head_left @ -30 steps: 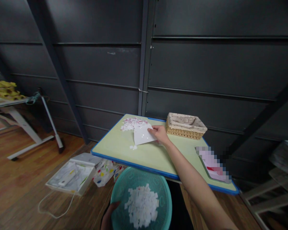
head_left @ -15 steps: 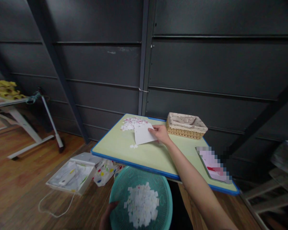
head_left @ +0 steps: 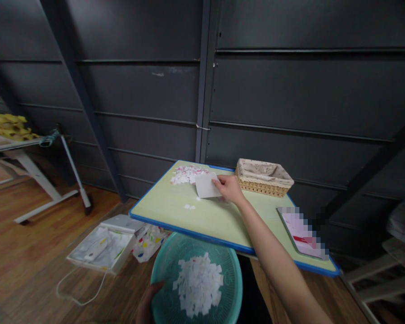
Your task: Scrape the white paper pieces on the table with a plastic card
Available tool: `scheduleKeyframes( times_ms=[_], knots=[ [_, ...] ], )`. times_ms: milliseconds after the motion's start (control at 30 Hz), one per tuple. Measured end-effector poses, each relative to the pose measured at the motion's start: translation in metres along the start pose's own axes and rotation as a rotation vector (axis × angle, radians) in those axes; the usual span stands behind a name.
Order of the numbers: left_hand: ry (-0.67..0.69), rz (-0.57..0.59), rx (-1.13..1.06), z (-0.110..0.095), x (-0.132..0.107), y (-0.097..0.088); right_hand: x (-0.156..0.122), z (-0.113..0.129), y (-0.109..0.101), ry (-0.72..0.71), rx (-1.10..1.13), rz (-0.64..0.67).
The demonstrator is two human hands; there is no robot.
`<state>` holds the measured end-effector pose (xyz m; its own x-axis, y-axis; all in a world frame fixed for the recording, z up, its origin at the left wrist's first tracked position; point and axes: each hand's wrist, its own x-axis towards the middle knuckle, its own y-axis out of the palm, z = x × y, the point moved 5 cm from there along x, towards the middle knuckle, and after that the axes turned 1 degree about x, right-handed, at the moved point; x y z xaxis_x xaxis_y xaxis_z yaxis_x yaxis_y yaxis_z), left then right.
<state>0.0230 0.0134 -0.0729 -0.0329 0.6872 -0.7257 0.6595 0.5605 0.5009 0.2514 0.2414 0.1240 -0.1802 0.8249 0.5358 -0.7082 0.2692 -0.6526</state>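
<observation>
My right hand (head_left: 228, 186) pinches a white card (head_left: 207, 185) over the pale green tabletop (head_left: 162, 202). The card is tilted, its left edge beside a pile of small paper scraps (head_left: 187, 174). A few loose scraps (head_left: 189, 207) lie nearer the table's front edge. Below that edge, my left hand (head_left: 149, 300) grips the left rim of a green plastic basket (head_left: 236, 270). Many white paper pieces (head_left: 199, 285) fill the bottom of this basket. Part of the left hand is hidden by the rim and the frame's lower edge.
A cloth-lined wicker basket (head_left: 265, 184) stands at the table's back right; a partly blurred tablet (head_left: 300, 234) lies at its right edge. On the floor sit an open white box (head_left: 97, 252) with a cord and a spotted plastic bag (head_left: 149, 243). Dark panels (head_left: 148, 90) rise behind.
The card has turned in my right hand and now shows a smaller face, drawn slightly right. A small scrap shows beneath its lower edge. My left hand stays on the green basket.
</observation>
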Motion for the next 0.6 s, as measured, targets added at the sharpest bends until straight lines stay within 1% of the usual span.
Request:
scheduleKeyframes(
  times_ms=[100, 200, 267, 333, 400, 533, 567, 600],
  knots=[
    [0.015, -0.002, 0.016, -0.003, -0.001, 0.001, 0.002, -0.003, -0.004, 0.042, 0.080, 0.026],
    [0.027, 0.004, 0.043, -0.007, -0.003, 0.005, 0.003, -0.008, -0.009, 0.069, 0.156, 0.079],
    [0.041, 0.003, 0.075, -0.011, -0.005, 0.009, 0.004, -0.011, -0.011, 0.088, 0.218, 0.130],
    [0.049, -0.002, 0.094, -0.014, -0.008, 0.013, 0.002, -0.014, -0.010, 0.126, 0.291, 0.209],
    [0.057, -0.011, 0.096, -0.016, -0.011, 0.017, -0.001, -0.013, -0.003, 0.164, 0.373, 0.323],
    [0.092, -0.002, 0.119, -0.021, -0.019, 0.024, -0.012, -0.001, 0.021, 0.178, 0.546, 0.575],
    [0.094, 0.005, 0.130, -0.021, -0.020, 0.025, -0.014, 0.002, 0.026, 0.179, 0.588, 0.605],
    [0.095, 0.004, 0.139, -0.022, -0.020, 0.025, -0.014, 0.003, 0.030, 0.187, 0.617, 0.583]
  ],
)
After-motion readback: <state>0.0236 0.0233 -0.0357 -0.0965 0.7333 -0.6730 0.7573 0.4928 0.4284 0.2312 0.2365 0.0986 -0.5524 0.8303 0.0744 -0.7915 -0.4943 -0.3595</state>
